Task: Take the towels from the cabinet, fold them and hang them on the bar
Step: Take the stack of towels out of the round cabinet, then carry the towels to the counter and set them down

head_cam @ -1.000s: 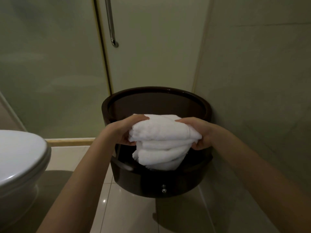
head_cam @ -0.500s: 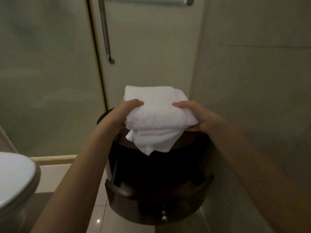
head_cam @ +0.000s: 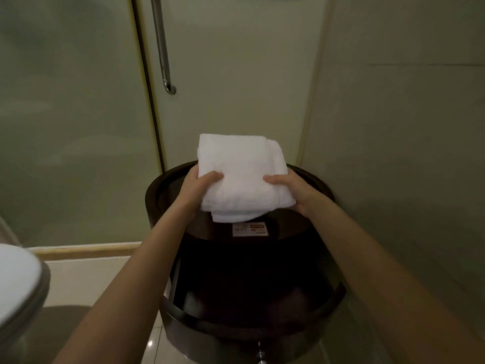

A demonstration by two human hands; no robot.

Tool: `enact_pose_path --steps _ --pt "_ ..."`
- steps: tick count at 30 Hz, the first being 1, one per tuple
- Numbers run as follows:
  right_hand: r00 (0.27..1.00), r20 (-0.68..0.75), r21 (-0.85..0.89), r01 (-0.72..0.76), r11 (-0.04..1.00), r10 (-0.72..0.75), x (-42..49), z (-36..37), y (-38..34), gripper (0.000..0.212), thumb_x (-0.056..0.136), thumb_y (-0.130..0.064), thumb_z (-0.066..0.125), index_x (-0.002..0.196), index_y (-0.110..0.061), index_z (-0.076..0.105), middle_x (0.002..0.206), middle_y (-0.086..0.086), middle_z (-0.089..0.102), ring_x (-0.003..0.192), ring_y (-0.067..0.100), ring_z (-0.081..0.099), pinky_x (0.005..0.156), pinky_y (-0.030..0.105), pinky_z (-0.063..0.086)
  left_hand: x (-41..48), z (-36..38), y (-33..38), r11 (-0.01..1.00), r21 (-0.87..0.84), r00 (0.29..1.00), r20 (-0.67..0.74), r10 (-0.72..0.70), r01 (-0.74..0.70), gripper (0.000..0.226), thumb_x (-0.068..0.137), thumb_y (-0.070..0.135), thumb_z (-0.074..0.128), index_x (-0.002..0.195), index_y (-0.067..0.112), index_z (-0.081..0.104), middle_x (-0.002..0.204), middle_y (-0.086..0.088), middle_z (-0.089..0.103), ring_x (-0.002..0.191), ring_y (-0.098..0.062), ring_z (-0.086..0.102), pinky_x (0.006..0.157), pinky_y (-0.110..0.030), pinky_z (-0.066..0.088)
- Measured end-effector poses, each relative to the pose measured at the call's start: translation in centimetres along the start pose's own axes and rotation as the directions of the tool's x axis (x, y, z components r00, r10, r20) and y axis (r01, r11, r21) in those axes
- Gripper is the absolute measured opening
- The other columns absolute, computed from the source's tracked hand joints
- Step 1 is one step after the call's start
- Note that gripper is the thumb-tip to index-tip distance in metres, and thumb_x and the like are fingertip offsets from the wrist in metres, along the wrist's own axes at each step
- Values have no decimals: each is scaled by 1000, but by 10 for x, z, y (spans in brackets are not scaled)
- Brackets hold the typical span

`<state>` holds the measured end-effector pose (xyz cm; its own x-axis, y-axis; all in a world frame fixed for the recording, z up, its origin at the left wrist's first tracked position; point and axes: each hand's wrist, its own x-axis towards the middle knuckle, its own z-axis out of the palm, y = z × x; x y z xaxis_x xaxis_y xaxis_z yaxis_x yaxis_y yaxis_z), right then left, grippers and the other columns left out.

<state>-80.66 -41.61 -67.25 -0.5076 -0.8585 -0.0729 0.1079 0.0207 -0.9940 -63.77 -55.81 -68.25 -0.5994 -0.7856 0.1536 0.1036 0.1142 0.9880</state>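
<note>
You have two hands in view, the left hand point(head_cam: 199, 187) and the right hand point(head_cam: 291, 190), and one bundle of white towels point(head_cam: 241, 174) over the one dark round cabinet point(head_cam: 162, 200); the folds hide how many towels it holds. On the cabinet's top lies one white card point(head_cam: 250, 229), and low on its front is one metal knob point(head_cam: 259, 353). Left of the cabinet stands one toilet point(head_cam: 18, 285), and behind the cabinet is one vertical handle point(head_cam: 161, 48).
</note>
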Motion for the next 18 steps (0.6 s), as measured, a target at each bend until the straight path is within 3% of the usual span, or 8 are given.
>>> enact_pose_path --steps 4,6,8,10,14,18 --pt "999 -39 -52 -11 999 9 13 -6 32 80 56 -26 85 130 -16 54 122 4 65 110 25 62 97 46 49 3 1 -43 1000 2 1000 0 -21 21 37 85 7 63 121 5 55 101 1 64 90 -13 61 60 -15 49" --pt "998 -54 -61 -24 998 21 16 -8 43 61 70 -17 80 126 -15 56 122 5 64 109 24 62 96 43 49 6 2 -57 1000 4 1000 13 -27 27 46 80 14 68 122 4 54 103 -1 65 90 -12 62 61 -15 50" --pt "996 -91 -69 -28 997 21 21 -11 52 49 78 -12 74 123 -15 56 122 6 63 107 22 61 92 38 51 12 2 -66 999 24 999 38 -35 34 63 69 30 71 124 5 54 112 -6 65 98 -17 63 70 -23 51" --pt "990 -136 -89 -49 995 36 24 -13 61 57 78 -17 75 130 -16 52 123 4 61 109 22 59 90 37 50 18 1 -73 997 58 997 55 -58 55 64 72 35 72 127 8 53 119 -8 63 103 -19 62 75 -26 51" --pt "982 -169 -70 -101 992 88 26 -12 75 72 75 -28 78 138 -18 46 130 4 57 114 25 56 96 42 49 27 4 -86 983 165 996 16 -87 83 54 86 31 66 132 9 50 121 -4 60 102 -17 57 67 -19 44" --pt "978 -194 -47 -92 995 81 26 -11 81 70 78 -26 76 140 -18 44 132 4 55 116 25 54 92 38 49 27 4 -90 978 179 994 -7 -107 106 57 85 34 66 134 11 47 119 0 57 99 -14 54 63 -17 41"
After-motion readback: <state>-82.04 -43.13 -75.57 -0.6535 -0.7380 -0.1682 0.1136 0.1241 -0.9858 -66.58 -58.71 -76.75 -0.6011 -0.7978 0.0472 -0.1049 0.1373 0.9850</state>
